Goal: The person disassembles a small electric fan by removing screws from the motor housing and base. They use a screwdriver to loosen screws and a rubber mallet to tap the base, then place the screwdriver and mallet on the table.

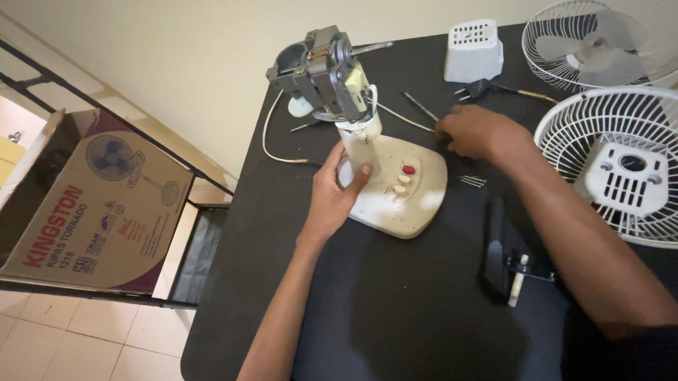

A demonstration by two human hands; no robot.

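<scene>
Left hand (332,202) is wrapping around the neck of the fan stand (388,189), thumb on the near side, fingers curling round the white post, so it's gripping that. The stand is sitting roughly mid bench (373,317), cream base w/ one red button and two pale ones on top. The bare motor (321,67) is sitting on top of the post, at about 11 o'clock from the base, shaft sticking out toward 3 o'clock, no blades or guard on it.

Right hand (481,133) is resting knuckles-up on the bench just at 2 o'clock from the base, fingers curled down toward a thin metal rod/screwdriver (420,105). Can't tell if it's actually pinching anything, fingertips are hidden.

Other bits: a few loose screws (472,181) lying just at 3 o'clock from the base, white motor cover (472,50) at 1 o'clock, plug and cord (493,89) beside it. Rear guard (627,165) lying flat at 3 o'clock, front guard w/ blade (600,42) past it at 2 o'clock. Black bracket thing (510,263) at 5 o'clock. Fan box (92,214) is lying on a rack off the bench at 9 o'clock.
</scene>
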